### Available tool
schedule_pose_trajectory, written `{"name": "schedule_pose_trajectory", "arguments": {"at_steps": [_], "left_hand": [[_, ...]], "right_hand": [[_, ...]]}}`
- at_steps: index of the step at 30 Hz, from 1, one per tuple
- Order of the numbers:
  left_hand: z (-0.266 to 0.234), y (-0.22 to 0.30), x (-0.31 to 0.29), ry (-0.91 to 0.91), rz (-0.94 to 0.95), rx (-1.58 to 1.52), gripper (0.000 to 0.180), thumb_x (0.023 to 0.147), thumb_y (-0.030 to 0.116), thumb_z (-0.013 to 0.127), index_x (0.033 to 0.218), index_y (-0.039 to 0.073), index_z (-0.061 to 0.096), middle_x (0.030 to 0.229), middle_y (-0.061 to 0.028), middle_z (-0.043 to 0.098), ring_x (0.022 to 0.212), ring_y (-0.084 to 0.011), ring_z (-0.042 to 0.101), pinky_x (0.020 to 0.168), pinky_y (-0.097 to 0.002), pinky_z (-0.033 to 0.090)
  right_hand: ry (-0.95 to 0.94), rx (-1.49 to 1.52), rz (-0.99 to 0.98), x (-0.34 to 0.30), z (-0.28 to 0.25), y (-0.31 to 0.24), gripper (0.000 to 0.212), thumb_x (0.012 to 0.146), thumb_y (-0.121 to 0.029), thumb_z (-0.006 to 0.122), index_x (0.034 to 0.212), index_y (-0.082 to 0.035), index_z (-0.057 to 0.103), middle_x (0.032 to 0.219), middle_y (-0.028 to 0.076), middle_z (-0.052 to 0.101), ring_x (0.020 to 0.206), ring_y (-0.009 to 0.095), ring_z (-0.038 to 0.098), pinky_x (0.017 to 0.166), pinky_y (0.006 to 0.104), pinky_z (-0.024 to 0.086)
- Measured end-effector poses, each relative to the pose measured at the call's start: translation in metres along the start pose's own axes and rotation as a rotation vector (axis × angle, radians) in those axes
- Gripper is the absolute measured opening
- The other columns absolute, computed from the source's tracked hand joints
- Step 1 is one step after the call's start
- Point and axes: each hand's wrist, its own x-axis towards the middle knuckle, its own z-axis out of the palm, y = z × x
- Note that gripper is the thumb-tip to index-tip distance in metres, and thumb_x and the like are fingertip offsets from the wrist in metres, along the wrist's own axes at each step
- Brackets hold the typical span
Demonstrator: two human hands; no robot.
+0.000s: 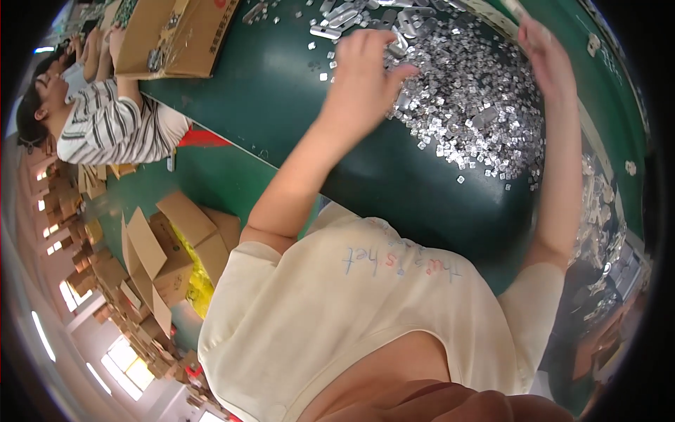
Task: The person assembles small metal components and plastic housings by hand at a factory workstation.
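A big heap of small shiny metal pieces (pixel 471 98) lies on a dark green table (pixel 281 91). My left hand (pixel 362 81) reaches into the heap's left edge, with fingers curled down and thumb pressed toward a longer silvery piece (pixel 398 46). At the far right side of the heap my right hand (pixel 545 49) is stretched out by the table's pale edge strip (pixel 503 24). Its fingertips meet a thin pale stick (pixel 515 8) at the frame's top, and the grip is unclear. My cream shirt (pixel 351 309) fills the lower frame.
An open cardboard box (pixel 176 35) sits on the table at the upper left. Beside it a person in a striped shirt (pixel 112 126) leans over the table. More cardboard boxes (pixel 176 253) stand on the floor at left. More metal parts (pixel 598 211) lie along the right rim.
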Motion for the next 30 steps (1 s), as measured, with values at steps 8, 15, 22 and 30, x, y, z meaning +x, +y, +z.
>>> {"name": "schedule_pose_trajectory", "arguments": {"at_steps": [8,15,22,30], "left_hand": [[0.002,-0.049,0.005,-0.298,-0.109,0.180,0.028,0.063,0.023,0.078,0.082,0.009,0.063,0.090,-0.0087,0.055,0.092,-0.0297,0.050,0.082,-0.0383,0.039],[-0.016,-0.037,0.014,-0.507,-0.193,-0.021,0.021,0.068,0.007,0.072,0.083,0.002,0.059,0.074,-0.0056,0.059,0.064,-0.0166,0.055,0.060,-0.0273,0.045],[0.003,-0.017,0.002,-0.358,-0.259,-0.304,0.020,0.077,0.004,0.061,0.096,0.000,0.061,0.086,-0.0053,0.059,0.076,-0.0122,0.059,0.069,-0.0238,0.047],[0.011,0.010,-0.008,-0.184,-0.270,-0.562,0.017,0.078,0.003,0.066,0.094,-0.001,0.060,0.088,-0.0046,0.063,0.078,-0.0101,0.059,0.069,-0.0225,0.047]], "right_hand": [[0.024,-0.523,0.032,-0.032,0.004,-0.031,0.022,0.086,-0.017,0.059,0.101,-0.001,0.064,0.090,0.001,0.063,0.082,0.009,0.056,0.077,0.0221,0.044],[-0.254,-1.163,-0.176,-0.149,0.050,-0.023,0.021,0.073,-0.002,0.065,0.094,-0.004,0.062,0.090,0.010,0.058,0.086,0.027,0.056,0.075,0.0344,0.045],[-0.146,-1.258,-0.261,-0.161,0.044,-0.003,0.015,0.074,-0.004,0.064,0.089,-0.002,0.062,0.088,0.010,0.058,0.085,0.029,0.055,0.074,0.0358,0.045],[0.027,-1.075,-0.187,-0.168,0.056,-0.012,0.015,0.079,-0.002,0.062,0.094,-0.004,0.065,0.083,0.007,0.060,0.071,0.018,0.058,0.064,0.0263,0.046]]}}
